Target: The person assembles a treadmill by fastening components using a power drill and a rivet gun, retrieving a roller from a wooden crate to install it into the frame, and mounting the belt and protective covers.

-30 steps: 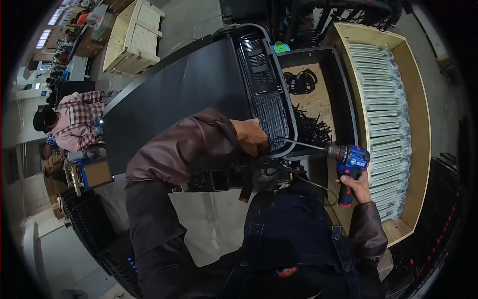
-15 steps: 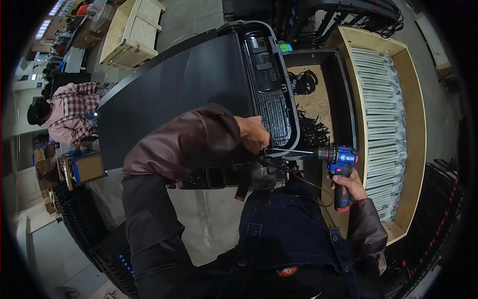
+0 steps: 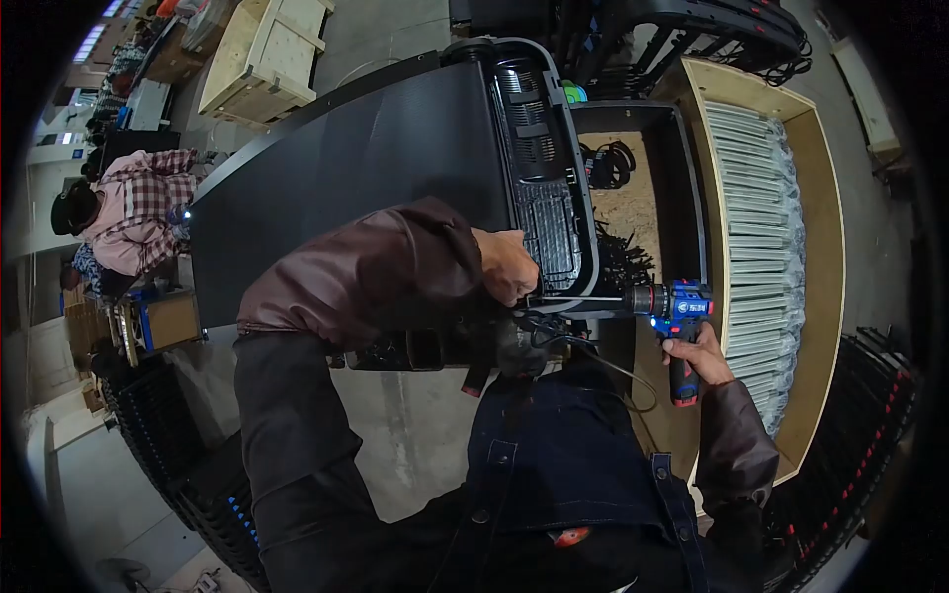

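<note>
My right hand (image 3: 700, 356) is wrapped round the grip of a blue and black power drill (image 3: 682, 308). A small light glows on the drill. Its long thin bit (image 3: 588, 298) points left to the lower corner of a black machine frame (image 3: 583, 212). At that corner, right by the bit's tip, my left hand (image 3: 508, 265) has its fingers curled together; what they hold is too small to make out. Dark cables (image 3: 563, 336) hang just below. The machine's flat black belt (image 3: 346, 178) stretches away to the left.
A black bin (image 3: 692, 198) holds black cables and many dark screws. Beside it, a wooden crate (image 3: 825, 237) contains wrapped metal tubes. Another wooden crate (image 3: 262, 64) stands at upper left. A person in a checked shirt (image 3: 143, 203) is at the far left.
The drill has moved left and its light has come on. Its bit has dropped from the grille area to the frame's lower corner, beside my left hand, which stays closed.
</note>
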